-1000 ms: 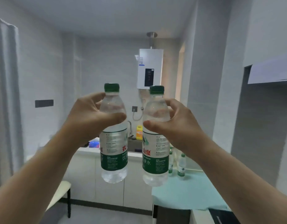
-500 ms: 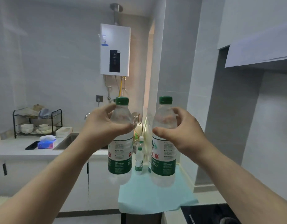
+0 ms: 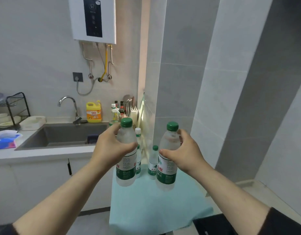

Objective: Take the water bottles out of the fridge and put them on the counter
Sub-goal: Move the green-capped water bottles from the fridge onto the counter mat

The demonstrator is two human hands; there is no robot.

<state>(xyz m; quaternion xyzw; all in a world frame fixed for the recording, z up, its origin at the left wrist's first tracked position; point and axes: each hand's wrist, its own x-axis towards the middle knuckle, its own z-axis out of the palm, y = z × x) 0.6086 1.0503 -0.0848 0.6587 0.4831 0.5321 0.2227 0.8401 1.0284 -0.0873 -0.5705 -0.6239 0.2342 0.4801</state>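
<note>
From the head view, the left hand (image 3: 110, 148) is wrapping the upper body of a clear plastic water bottle with a green cap and green label (image 3: 127, 160), its fingers (image 3: 129, 146) curling round the front and pinching it against the palm. The right hand (image 3: 183, 153) is doing the same with a second clear green-capped water bottle (image 3: 167, 160), the thumb crossing the front just above the label and the other fingers reaching round behind the shoulder. Both bottles are standing upright in the air, side by side but apart, probably so each can be set straight down on its base.

Below them, a desk covered with a pale turquoise cloth (image 3: 154, 206) is waiting. Two smaller green-capped bottles (image 3: 152, 162) are already standing near its back edge against the grey tiled wall, one partly hidden behind the left-hand bottle, so the free cloth nearer the camera looks like the natural landing spot. Gripping high on the bottles is leaving their bases clear for that.

To the left, a grey sink (image 3: 61, 134) and a yellow detergent jug (image 3: 94, 112) are sitting well apart from the hands. The fridge is not in view.
</note>
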